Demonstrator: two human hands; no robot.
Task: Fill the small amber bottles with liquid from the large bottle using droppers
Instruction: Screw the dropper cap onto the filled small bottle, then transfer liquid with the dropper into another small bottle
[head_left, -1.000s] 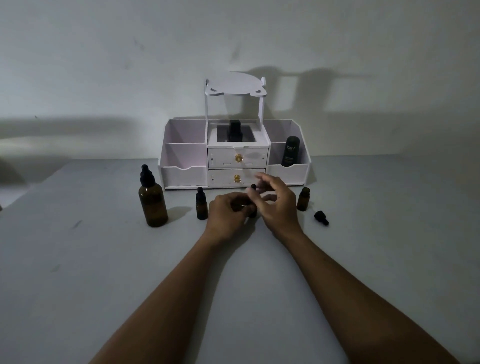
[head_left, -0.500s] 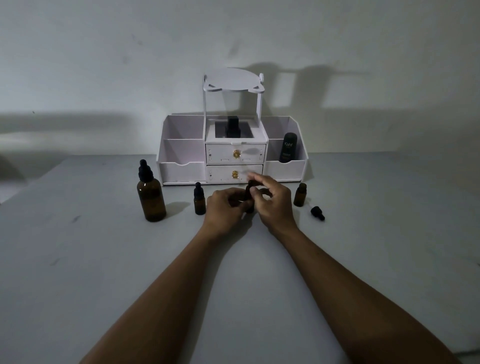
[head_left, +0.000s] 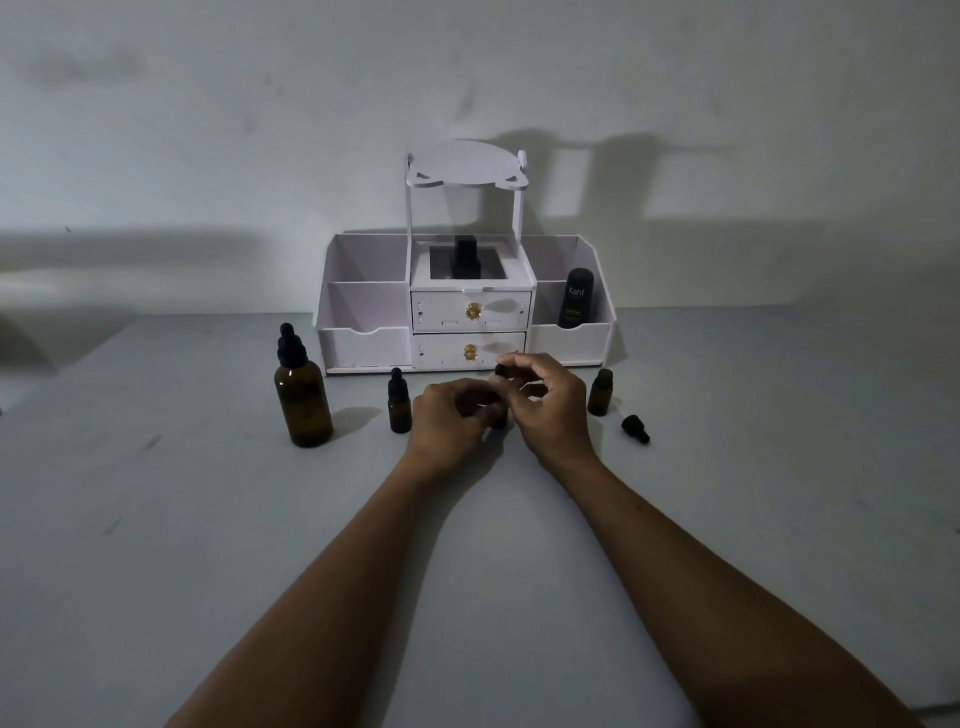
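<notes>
Curling the left hand (head_left: 449, 415) round a small amber bottle (head_left: 500, 423) and pinching its black dropper cap (head_left: 502, 370) in the right hand (head_left: 550, 405), just where the two hands are meeting. Judging this as twisting the cap. Doing it well by pressing the bottle's base flat on the table (head_left: 208, 519), turning only with the right fingertips, then lifting straight up without knocking the neck. Noting the large bottle (head_left: 303, 400) well out beyond the left hand, past a capped small bottle (head_left: 399, 402). Noting an uncapped small bottle (head_left: 600, 393) and a loose dropper (head_left: 635, 428) just outside the right hand. Failing to make out the gripped bottle's body behind the fingers, its liquid level, or the turning direction in this dim light.
</notes>
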